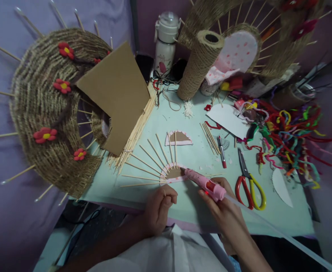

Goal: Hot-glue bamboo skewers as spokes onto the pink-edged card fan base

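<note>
Right hand [226,206]: pink glue gun [200,180] gripped.
Left hand [158,206]: curled closed, contents unclear.
Fanned sticks [176,149]: could be knocked askew by the nozzle [183,171].

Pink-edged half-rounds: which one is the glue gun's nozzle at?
The nearer half-round, with sticks fanning out from it; the glue gun in the right hand points at it. The other half-round lies farther back, two sticks across it.

We count one pink glue gun [201,181], one pair of scissors [250,183], one twine roll [198,68], one bottle [166,49], two pink-edged half-discs [176,173] [180,138] and two large woven arches [37,90] [287,49].
</note>
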### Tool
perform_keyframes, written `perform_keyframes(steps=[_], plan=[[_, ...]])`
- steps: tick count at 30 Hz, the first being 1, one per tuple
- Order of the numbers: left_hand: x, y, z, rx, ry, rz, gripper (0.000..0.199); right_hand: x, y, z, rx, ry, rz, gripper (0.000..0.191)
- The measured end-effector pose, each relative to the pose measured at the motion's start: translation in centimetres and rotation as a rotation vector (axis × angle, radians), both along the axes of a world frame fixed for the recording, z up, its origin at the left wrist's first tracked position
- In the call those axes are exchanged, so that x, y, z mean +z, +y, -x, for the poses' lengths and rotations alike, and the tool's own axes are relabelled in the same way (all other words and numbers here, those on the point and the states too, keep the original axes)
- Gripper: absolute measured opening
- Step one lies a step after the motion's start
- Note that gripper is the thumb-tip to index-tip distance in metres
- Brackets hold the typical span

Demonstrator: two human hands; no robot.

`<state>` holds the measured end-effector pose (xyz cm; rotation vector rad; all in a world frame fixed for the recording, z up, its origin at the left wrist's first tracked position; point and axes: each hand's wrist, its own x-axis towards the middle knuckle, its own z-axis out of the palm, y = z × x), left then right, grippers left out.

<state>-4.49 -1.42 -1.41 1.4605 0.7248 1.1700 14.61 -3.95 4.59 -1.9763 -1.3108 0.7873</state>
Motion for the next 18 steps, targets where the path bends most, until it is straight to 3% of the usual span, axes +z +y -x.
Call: perform_keyframes(steps=[7,18], plan=[[-0.20,-0.07,0.07,0.009,0.003,-0.010,0.028,0.44,0.08,0.52,-0.037,-0.028,0.007,0.024],[-0.41,-0.19,0.14,-0.004,0.003,0.007,0.027,0.55,0.32,0.12,0.027,-0.116,-0.005,0.026]])
